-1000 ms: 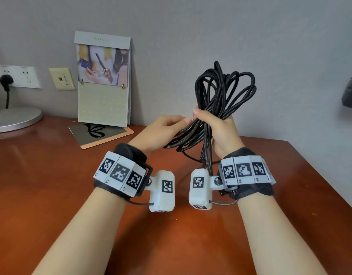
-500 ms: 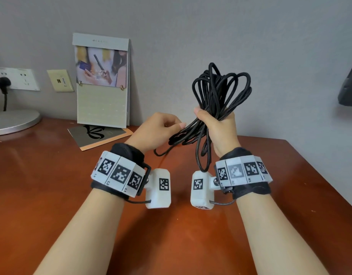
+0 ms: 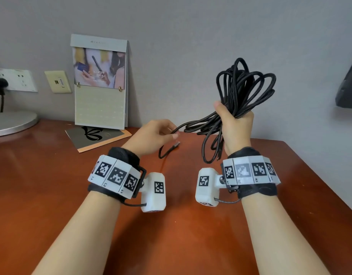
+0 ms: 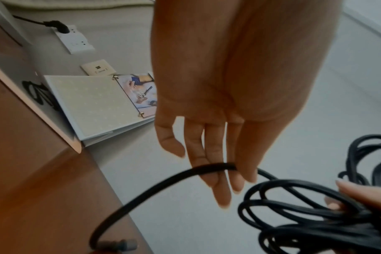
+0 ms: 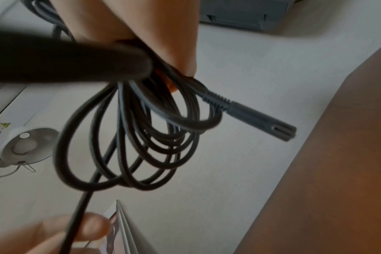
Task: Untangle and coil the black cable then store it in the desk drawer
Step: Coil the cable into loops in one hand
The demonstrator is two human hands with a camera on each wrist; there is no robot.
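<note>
Since the earlier frame our hands have moved apart, and the left hand (image 3: pixel 155 135) has drawn one strand out sideways from the bundle. Our right hand (image 3: pixel 235 126) is raised above the desk (image 3: pixel 52 195) with its fingers curled tight around the middle of the black cable (image 3: pixel 242 90); the loops stand up above the fist and more loops hang below it. In the right wrist view one dark plug (image 5: pixel 261 116) sticks out beside the fingers. The left hand pinches the free strand between thumb and fingers, and the end of this strand hangs down below it with a small metal connector (image 3: pixel 176 145). A calendar (image 3: pixel 100 82) leans on the wall behind, well apart from the cable.
</note>
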